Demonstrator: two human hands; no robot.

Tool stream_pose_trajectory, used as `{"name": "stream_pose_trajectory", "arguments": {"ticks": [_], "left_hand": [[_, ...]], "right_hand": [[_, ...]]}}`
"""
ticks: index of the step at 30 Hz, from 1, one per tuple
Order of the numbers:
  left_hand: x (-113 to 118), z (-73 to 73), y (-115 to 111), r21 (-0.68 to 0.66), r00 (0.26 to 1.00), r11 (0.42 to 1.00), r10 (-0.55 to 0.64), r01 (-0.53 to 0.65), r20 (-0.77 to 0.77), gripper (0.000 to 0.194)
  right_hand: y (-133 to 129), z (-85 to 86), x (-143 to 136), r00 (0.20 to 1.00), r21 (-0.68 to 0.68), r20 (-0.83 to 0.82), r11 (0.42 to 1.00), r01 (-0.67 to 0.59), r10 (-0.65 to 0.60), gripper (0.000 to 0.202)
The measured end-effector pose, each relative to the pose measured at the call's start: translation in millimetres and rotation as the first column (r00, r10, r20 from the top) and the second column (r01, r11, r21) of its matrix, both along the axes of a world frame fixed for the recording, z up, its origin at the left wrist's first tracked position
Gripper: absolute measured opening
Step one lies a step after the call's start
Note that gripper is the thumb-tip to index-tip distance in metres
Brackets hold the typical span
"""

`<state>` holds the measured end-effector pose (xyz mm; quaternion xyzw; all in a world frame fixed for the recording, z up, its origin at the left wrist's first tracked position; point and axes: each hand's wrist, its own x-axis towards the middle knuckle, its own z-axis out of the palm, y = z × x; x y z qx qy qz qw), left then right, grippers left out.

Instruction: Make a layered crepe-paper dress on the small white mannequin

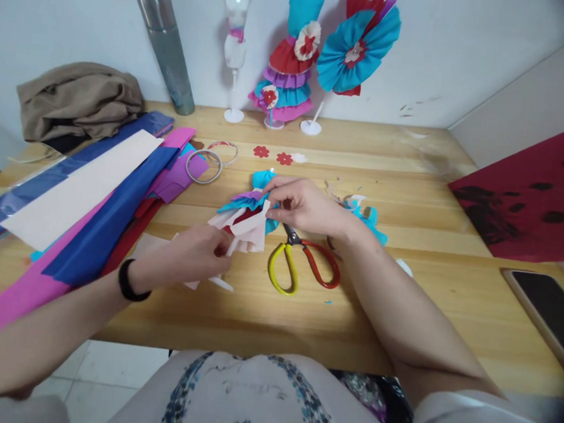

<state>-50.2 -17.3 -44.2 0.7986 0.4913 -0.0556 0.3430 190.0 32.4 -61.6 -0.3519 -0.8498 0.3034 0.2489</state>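
A small paper dress (pixel 244 199) with blue, purple and red ruffles lies on the table in front of me. Across its lower part runs a pale pinkish-white crepe paper strip (pixel 252 229), partly pleated. My left hand (pixel 199 254), with a black band at the wrist, pinches the strip's lower left part. My right hand (pixel 304 203) has its fingers closed on the strip's upper right end, against the dress. Just below the right hand lie scissors (pixel 293 238) with one yellow and one red handle. Fingers hide part of the dress.
Three small stands line the wall: a bare white mannequin (pixel 236 31), a ruffled-dress mannequin (pixel 290 64) and one behind a blue paper fan (pixel 358 52). Coloured paper sheets (pixel 111 225), tape rolls (pixel 204 167) and a flask (pixel 165 49) are left; blue scraps (pixel 370 224) and a phone (pixel 545 314) right.
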Motion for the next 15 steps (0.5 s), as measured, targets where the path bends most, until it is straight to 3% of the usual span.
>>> {"name": "stream_pose_trajectory", "arguments": {"ticks": [3, 8, 12, 15], "left_hand": [[-13.1, 7.7, 21.2, 0.089, 0.968, 0.975, -0.184, 0.202, -0.172, 0.018], [-21.3, 9.9, 27.4, 0.348, 0.953, 0.917, -0.092, 0.193, -0.288, 0.024], [-14.3, 5.4, 8.7, 0.593, 0.979, 0.796, -0.003, 0.125, -0.203, 0.031], [-9.7, -0.1, -6.5, 0.688, 0.998, 0.725, -0.039, -0.009, 0.054, 0.033]], "right_hand": [[2.2, -3.9, 1.5, 0.999, 0.005, -0.012, 0.999, -0.040, 0.040, 0.010], [-1.5, -3.8, -0.5, 0.990, 0.090, 0.097, 0.990, -0.106, 0.098, 0.014], [-6.7, 2.4, -2.7, 0.967, 0.167, 0.236, 0.977, -0.135, 0.094, 0.020], [-9.1, 6.3, -4.2, 0.950, 0.193, 0.301, 0.970, -0.151, 0.088, 0.023]]}}
